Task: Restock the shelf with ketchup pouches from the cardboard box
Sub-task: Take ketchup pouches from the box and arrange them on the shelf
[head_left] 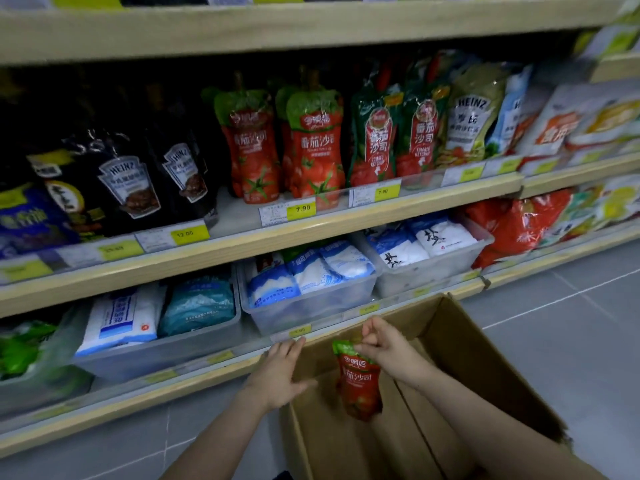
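1 head view, angled forward and down, close above the cardboard box (pixel 485 368), facing shelves (pixel 311 233)

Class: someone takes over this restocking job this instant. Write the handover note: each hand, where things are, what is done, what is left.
Right hand pinches a ketchup pouch by its top, hanging over the open cardboard box.
Left hand is open, fingers on the box's near-left edge.
Matching red pouches already stand on the middle shelf above the 7.90 price tag.
Left to do: lift this pouch to that row. The rest of the box's contents are out of view.
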Demonstrator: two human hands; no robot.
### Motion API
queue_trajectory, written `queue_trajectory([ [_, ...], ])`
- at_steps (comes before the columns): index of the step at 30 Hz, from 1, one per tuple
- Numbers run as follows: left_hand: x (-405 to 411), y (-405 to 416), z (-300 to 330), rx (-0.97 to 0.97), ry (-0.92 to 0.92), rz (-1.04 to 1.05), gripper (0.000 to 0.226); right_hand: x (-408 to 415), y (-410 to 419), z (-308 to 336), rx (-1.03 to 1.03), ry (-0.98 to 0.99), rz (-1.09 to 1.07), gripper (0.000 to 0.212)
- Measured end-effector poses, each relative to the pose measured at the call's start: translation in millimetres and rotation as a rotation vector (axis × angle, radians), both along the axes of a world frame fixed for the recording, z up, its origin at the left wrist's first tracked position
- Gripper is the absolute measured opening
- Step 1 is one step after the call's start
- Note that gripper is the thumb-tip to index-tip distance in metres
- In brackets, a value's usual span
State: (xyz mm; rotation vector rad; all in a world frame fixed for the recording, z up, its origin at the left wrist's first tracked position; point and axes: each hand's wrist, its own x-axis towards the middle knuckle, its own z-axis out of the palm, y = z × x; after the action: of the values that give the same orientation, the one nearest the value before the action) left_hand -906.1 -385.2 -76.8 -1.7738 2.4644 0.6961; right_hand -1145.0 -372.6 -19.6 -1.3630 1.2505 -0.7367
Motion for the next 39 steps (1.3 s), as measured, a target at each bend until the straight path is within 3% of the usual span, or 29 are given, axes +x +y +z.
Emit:
queue_trajectory([
  [3, -18, -6, 28, 0.041, 0.213, 0.016, 0.099, -3, -9, 36, -0.019, -0.073, 0.03, 0.024],
  [6, -41, -9, 53, 0.222, 0.588, -0.001, 0.075, -1, -19, 70, -0.054, -0.104, 0.105, 0.023],
  [10, -57, -11, 67, 0.247, 0.761, 0.102, 0.053, 4, -30, 96, -0.082, -0.165, 0.114, 0.024],
  [14, -64, -11, 78, 0.178, 0.797, 0.211, 0.039, 4, -30, 94, -0.112, -0.185, -0.03, 0.023],
  [17, -67, -9, 85, 0.097, 0.826, 0.243, 0.031, 5, -23, 78, -0.107, -0.091, -0.007, 0.022],
  [22, -58, -6, 84, 0.218, 0.804, 0.178, 0.053, 2, -25, 80, -0.048, -0.124, -0.055, 0.016],
  [24, -57, -5, 81, 0.225, 0.814, 0.178, 0.052, 2, -28, 87, -0.033, -0.164, -0.079, 0.016],
  [27, -60, -6, 82, 0.12, 0.813, 0.286, 0.044, 10, -26, 90, -0.065, -0.149, -0.125, 0.031],
  [31, -65, -5, 90, -0.038, 0.773, 0.33, 0.033, 31, -19, 80, -0.128, 0.053, -0.269, 0.063],
  [37, -40, -4, 109, -0.12, 0.682, 0.238, 0.049, 39, -21, 83, -0.173, 0.048, -0.336, 0.057],
  [39, -14, -7, 125, -0.3, 0.542, 0.221, 0.051, 40, -26, 90, -0.188, 0.068, -0.317, 0.057],
])
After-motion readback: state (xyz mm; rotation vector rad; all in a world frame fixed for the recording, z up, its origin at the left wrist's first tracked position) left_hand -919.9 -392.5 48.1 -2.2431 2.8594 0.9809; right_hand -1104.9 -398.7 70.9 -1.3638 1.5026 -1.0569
